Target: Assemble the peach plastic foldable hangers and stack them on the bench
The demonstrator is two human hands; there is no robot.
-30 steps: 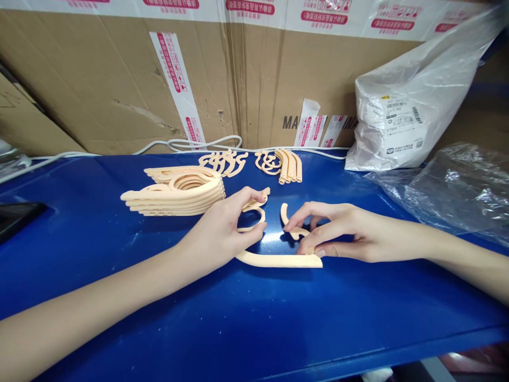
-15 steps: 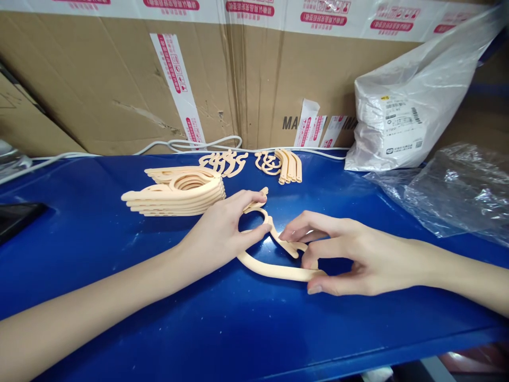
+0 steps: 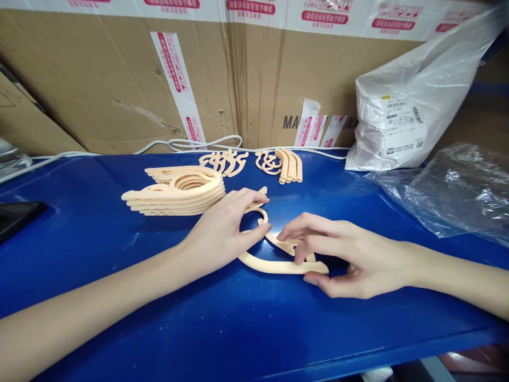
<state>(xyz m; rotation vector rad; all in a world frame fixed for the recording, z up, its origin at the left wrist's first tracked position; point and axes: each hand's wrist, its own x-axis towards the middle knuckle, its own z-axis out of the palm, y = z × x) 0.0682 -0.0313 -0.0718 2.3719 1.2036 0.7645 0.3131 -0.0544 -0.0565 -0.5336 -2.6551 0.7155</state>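
A cream plastic folding hanger (image 3: 274, 267) lies on the blue table between my hands, its long curved arm nearest me. My left hand (image 3: 225, 225) is closed on its left part, thumb and fingers at the curved piece; the palm hides some of it. With fingers bent, my right hand (image 3: 345, 257) grips the right end of the hanger, thumb at the front edge of the arm. A slim curved hook piece (image 3: 274, 240) sits inside the hanger under my right fingertips. Left of my left hand stands a neat stack of cream hangers (image 3: 178, 199).
Loose cream hooks (image 3: 228, 163) and short curved arms (image 3: 291, 167) lie at the back of the table. Behind runs a white cable (image 3: 191, 144) along a cardboard box (image 3: 254, 79). A white plastic bag (image 3: 392, 116) and clear film (image 3: 449, 196) occupy the right.
The hook piece between my hands has swung, its left end shifting left toward my left thumb. My right hand has moved slightly left; the hanger's front arm has risen a little in view.
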